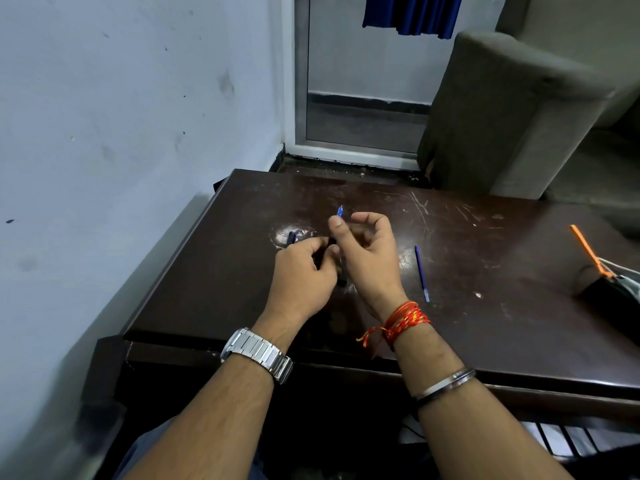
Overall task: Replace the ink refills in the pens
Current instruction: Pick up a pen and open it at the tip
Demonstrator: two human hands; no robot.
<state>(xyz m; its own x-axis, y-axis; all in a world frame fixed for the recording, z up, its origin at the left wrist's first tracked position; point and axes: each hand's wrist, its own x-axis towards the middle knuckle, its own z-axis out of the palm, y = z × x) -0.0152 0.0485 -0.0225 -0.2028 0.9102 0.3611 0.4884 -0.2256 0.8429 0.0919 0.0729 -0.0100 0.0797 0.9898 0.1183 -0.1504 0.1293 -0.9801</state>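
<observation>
pen barrel mostly hidden behind hands

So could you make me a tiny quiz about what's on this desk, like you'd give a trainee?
1. True or false: a loose refill lies on the desk to the right of the right hand.
2. Which wrist wears the metal watch? A) left B) right C) neither
3. Fill in: the blue pen tip sticks up above the ____ hand.

Key: 1 true; 2 A, the wrist of the left hand; 3 right.
</observation>
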